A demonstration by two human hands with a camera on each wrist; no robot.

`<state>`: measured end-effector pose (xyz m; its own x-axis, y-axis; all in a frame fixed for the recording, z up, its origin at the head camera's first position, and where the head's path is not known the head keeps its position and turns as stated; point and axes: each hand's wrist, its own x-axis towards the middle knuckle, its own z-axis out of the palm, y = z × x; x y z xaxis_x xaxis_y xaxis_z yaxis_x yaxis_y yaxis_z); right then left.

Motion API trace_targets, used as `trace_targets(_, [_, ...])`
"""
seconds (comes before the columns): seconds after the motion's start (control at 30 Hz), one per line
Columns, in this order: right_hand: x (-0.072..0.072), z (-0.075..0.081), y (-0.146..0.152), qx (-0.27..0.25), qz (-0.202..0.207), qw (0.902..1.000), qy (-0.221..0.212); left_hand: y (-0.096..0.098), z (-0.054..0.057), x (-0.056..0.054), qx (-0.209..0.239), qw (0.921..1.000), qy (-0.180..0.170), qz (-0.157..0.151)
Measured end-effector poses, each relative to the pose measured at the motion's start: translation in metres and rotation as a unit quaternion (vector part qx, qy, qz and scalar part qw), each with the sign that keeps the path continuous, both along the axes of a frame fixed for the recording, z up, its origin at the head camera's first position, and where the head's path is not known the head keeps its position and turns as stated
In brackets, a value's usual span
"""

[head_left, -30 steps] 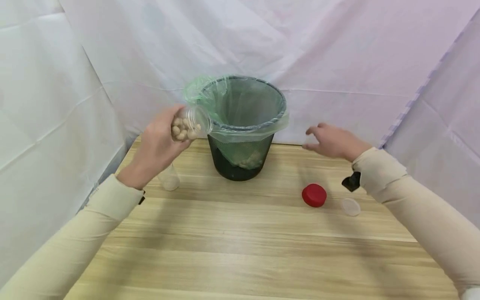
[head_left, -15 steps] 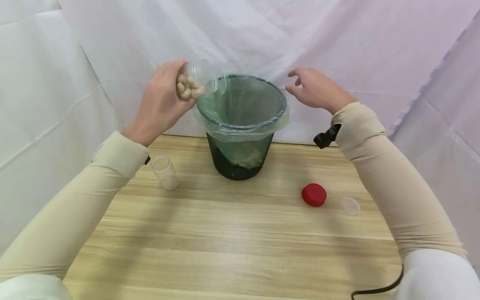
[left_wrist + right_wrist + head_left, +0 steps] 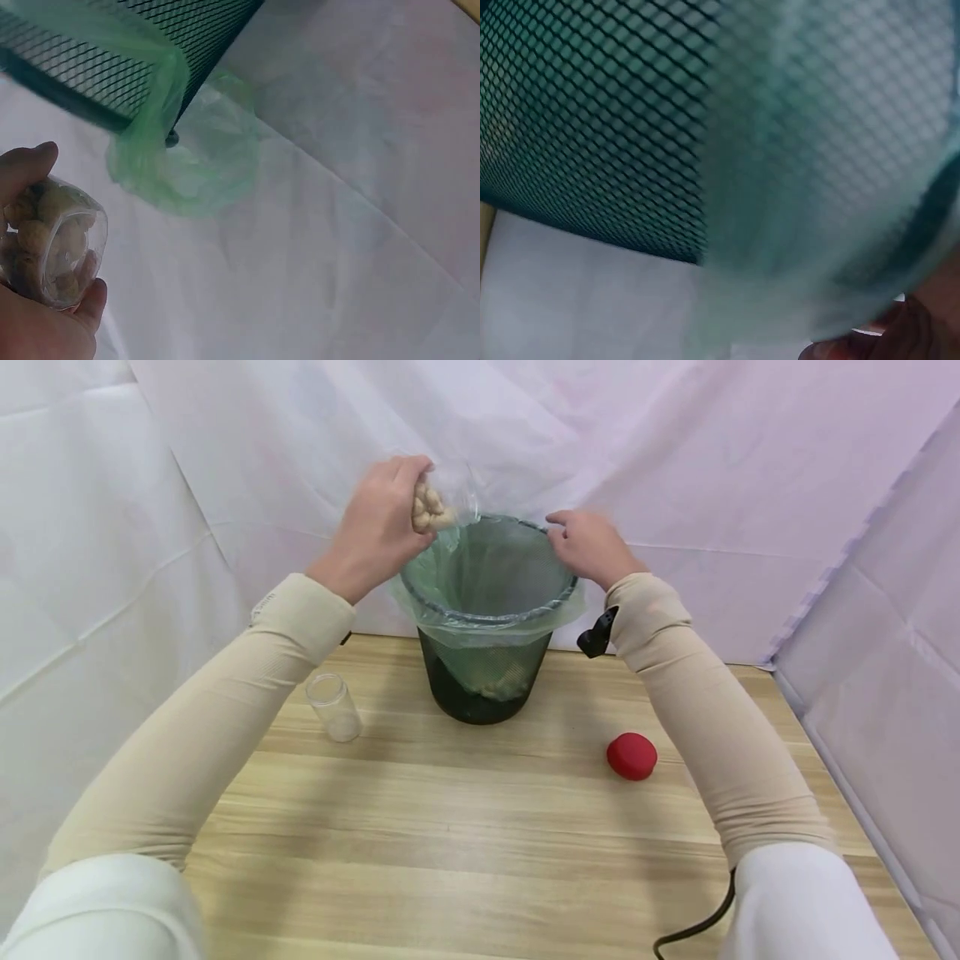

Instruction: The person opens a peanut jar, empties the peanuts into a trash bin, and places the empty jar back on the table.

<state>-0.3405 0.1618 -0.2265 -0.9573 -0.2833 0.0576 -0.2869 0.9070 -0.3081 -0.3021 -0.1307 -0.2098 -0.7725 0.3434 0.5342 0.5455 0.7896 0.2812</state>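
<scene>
My left hand [image 3: 382, 518] grips a clear plastic jar [image 3: 75, 259], tilted with its mouth toward the waste bin. Knobbly beige lumps [image 3: 430, 512] fill its lower part; their exact kind is unclear. The jar hangs above the bin's left rim. A thin green bag lines the black mesh waste bin [image 3: 486, 681] and folds over its edge. My right hand [image 3: 595, 547] is at the bin's right rim, finger and thumb apart. In the right wrist view its fingers [image 3: 900, 341] appear outside the bag, partly hidden, so any contact is hard to judge.
On the wooden table [image 3: 450, 852], a second clear jar [image 3: 335, 708] stands uncapped left of the bin. A red lid [image 3: 632, 756] lies to the right. White cloth [image 3: 675, 460] surrounds the table at back and sides. A black cable [image 3: 697, 927] hangs by the right sleeve.
My left hand has carried the jar up and right, toward the bin's opening. My right hand has risen and moved left to the bin's rim. The right sleeve now hides the small clear disc.
</scene>
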Motion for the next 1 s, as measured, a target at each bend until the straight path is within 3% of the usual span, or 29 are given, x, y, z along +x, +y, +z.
trace_targets(0.2, [-0.001,-0.011,-0.009,-0.037,-0.039,0.9986,0.003,0.006,-0.008,-0.012,-0.035,0.9994,0.000,0.000])
trace_targets(0.47, [-0.001,-0.016,-0.018,-0.059,-0.061,0.9961,0.023,0.004,-0.010,-0.018,-0.076,0.9963,0.039,-0.007])
trace_targets(0.67, [0.000,-0.015,-0.023,-0.078,-0.078,0.9938,0.008,-0.001,-0.009,-0.021,-0.110,0.9897,0.085,-0.030])
trace_targets(1.0, [0.002,-0.016,-0.028,-0.107,-0.098,0.9894,0.001,-0.004,-0.008,-0.021,-0.172,0.9764,0.123,-0.043])
